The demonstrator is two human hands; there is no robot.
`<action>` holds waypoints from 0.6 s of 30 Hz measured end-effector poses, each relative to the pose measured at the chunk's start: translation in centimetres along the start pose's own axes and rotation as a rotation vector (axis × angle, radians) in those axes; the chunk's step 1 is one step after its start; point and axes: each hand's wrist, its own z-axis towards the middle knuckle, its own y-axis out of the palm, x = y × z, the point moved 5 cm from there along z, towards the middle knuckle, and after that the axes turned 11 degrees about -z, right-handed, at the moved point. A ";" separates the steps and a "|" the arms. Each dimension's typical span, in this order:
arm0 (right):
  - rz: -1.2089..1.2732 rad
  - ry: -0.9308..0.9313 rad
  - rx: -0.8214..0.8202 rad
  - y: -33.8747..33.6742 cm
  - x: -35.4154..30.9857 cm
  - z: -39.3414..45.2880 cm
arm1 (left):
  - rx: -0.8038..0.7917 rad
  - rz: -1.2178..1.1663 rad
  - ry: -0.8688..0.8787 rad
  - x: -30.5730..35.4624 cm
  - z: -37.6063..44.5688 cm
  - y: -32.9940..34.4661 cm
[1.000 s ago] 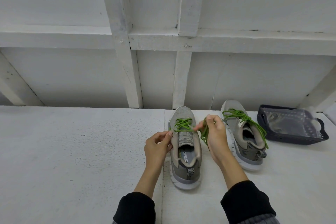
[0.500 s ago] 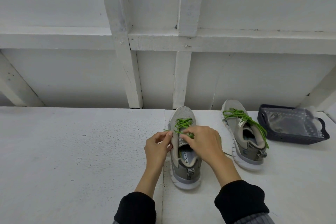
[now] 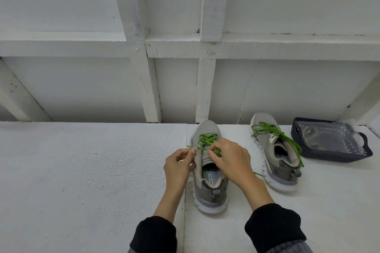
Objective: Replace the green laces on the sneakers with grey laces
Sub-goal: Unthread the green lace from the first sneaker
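Both hands work the near grey sneaker (image 3: 207, 183). The left hand (image 3: 178, 167) pinches its collar edge. The right hand (image 3: 230, 158) grips the green lace (image 3: 205, 139).

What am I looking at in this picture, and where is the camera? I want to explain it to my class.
No machine here: a person wears a camera on the head, looking down at their own two hands. On the white surface stand two grey sneakers with green laces. The left hand grips the edge of the nearer sneaker; the right hand pinches its green lace in its fingers. The other sneaker stands untouched to the right, next to a dark basket with clear plastic inside. No grey laces are visible.
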 end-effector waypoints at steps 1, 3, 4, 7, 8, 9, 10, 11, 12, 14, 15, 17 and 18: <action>0.128 0.049 0.015 0.1 0.4 -0.1 | 0.003 0.000 0.000 0.0 0.0 0.0; 0.423 0.168 0.099 0.2 1.4 -0.2 | 0.007 0.005 0.003 -0.1 0.0 0.0; 0.569 0.235 0.168 0.2 2.0 -0.4 | 0.008 0.005 0.004 -0.1 0.0 -0.1; 0.848 0.453 0.346 -0.1 4.5 -1.0 | 0.016 -0.001 0.002 -0.1 -0.1 -0.1; 0.853 0.509 0.383 0.1 5.4 -1.1 | 0.018 0.001 0.003 0.0 -0.1 -0.1; 0.816 0.555 0.398 0.4 6.2 -1.2 | 0.020 0.007 0.006 0.0 -0.1 0.0; 0.753 0.595 0.384 0.9 7.0 -1.3 | 0.020 0.015 0.008 0.0 -0.2 0.0; 0.685 0.623 0.348 1.6 7.6 -1.4 | 0.022 0.020 0.010 0.0 -0.2 0.1; 0.613 0.631 0.290 2.4 8.0 -1.4 | 0.024 0.023 0.011 0.0 -0.2 0.1; 0.500 0.610 0.136 3.9 8.2 -1.6 | 0.027 0.026 0.010 0.1 -0.2 0.1; 0.433 0.598 0.071 4.4 8.1 -1.8 | 0.028 0.027 0.008 0.1 -0.2 0.0; 0.220 0.564 0.101 3.9 7.3 -2.2 | 0.028 0.034 0.005 0.2 -0.2 0.0; 0.143 0.538 0.183 3.1 6.7 -2.4 | 0.027 0.042 0.006 0.3 -0.1 0.0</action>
